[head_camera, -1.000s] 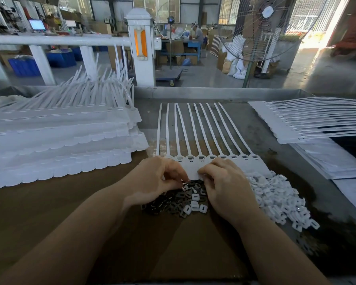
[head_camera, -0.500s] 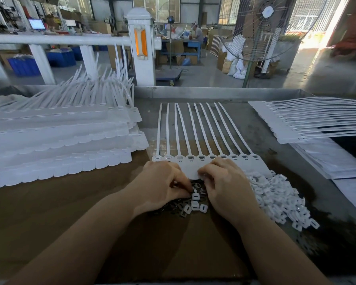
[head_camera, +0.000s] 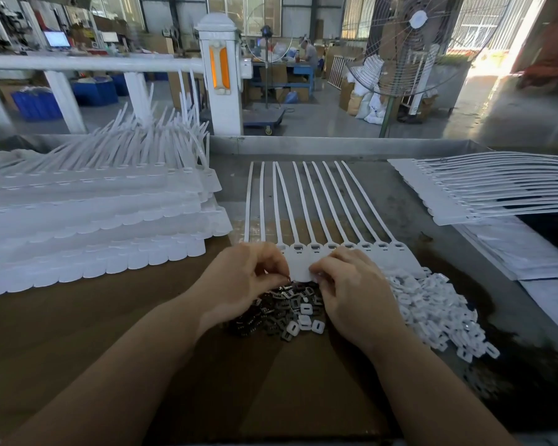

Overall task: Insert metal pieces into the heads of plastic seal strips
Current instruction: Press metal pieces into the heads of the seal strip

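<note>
A joined row of white plastic seal strips [head_camera: 332, 252] lies flat in the middle of the table, tails pointing away and slotted heads toward me. Just below it sits a pile of dark metal pieces [head_camera: 277, 309]. My left hand [head_camera: 245, 278] hovers over the row's left heads with curled fingers, and its fingertips pinch what looks like a small metal piece at the tag's left edge. My right hand [head_camera: 351, 291] has its fingers curled on the near edge of the tags and holds the row there. Both hands hide the heads beneath them.
A heap of small white plastic caps [head_camera: 432, 313] lies to the right of my right hand. Tall stacks of seal strip rows [head_camera: 94, 226] fill the left side, and another stack [head_camera: 484, 191] sits far right. A metal rim [head_camera: 335, 146] bounds the far edge.
My left hand dipped right toward the metal pile, then came back up to the left edge of the tags. My right hand stayed on the row.
</note>
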Motion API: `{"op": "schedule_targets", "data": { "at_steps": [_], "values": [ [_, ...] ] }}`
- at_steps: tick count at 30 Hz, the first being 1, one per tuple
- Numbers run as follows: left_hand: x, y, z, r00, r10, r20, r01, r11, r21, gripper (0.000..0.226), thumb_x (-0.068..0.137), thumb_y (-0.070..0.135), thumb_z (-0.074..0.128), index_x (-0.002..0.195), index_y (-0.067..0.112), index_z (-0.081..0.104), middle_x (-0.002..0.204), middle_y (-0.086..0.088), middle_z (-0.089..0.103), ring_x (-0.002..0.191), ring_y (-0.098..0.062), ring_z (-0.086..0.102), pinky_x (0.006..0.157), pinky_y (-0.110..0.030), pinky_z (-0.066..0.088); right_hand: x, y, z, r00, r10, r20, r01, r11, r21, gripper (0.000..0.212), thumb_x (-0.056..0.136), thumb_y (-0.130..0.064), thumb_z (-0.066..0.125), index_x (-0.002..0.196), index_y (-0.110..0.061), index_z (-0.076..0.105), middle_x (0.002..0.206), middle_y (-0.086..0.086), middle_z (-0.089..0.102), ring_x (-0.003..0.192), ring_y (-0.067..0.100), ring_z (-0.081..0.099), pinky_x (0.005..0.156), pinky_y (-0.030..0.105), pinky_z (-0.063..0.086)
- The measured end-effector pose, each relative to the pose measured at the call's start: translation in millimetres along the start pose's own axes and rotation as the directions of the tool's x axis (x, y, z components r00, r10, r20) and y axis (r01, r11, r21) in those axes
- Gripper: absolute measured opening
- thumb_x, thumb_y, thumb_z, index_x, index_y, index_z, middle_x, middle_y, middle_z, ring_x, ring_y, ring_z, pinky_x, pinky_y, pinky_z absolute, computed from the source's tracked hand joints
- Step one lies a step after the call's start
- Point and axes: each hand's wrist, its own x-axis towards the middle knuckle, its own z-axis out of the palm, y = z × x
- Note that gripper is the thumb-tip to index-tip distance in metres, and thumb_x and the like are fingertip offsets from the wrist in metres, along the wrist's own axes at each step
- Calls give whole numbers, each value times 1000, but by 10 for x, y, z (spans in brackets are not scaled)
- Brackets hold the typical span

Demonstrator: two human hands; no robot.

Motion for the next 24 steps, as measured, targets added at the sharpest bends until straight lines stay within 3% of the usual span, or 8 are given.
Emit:
{"op": "schedule_targets", "data": {
  "at_steps": [2, 8, 18, 24],
  "values": [
    [13, -36, -20, 998, -49, -47, 45, 994, -99, 12, 85, 19, 68, 86, 31, 65, 83, 16, 65, 82, 1, 61, 72, -7, 42, 2, 3, 2, 1000, 5, 12, -5, 1000, -8, 14, 86, -10, 57, 94, -13, 69, 93, 1, 63, 92, 19, 54, 83, 36, 46],
    [29, -99, -51, 988, -114, -103, 85, 965, -250, 23, 86, 9, 65, 77, 30, 65, 74, 17, 67, 73, 10, 61, 68, -1, 41, 4, -1, -4, 999, 9, 39, -8, 1000, -14, 17, 89, -12, 55, 99, -14, 68, 98, 0, 62, 95, 18, 52, 86, 36, 44],
    [100, -119, -96, 970, -167, -176, 117, 957, -265, 20, 90, 10, 60, 79, 26, 66, 71, 15, 67, 69, 10, 59, 63, -2, 41, 10, -12, -9, 999, 10, 50, -9, 1000, -15, 18, 90, -12, 53, 100, -13, 68, 99, 1, 62, 95, 18, 52, 86, 36, 44],
    [231, -115, -75, 960, -161, -228, 132, 982, -137, 12, 87, 13, 65, 82, 23, 69, 72, 14, 67, 78, -1, 63, 75, -11, 44, 8, -16, -9, 999, 16, 41, -15, 1000, -13, 15, 88, -11, 56, 96, -12, 68, 95, 1, 62, 92, 19, 52, 84, 36, 45]
  ]
}}
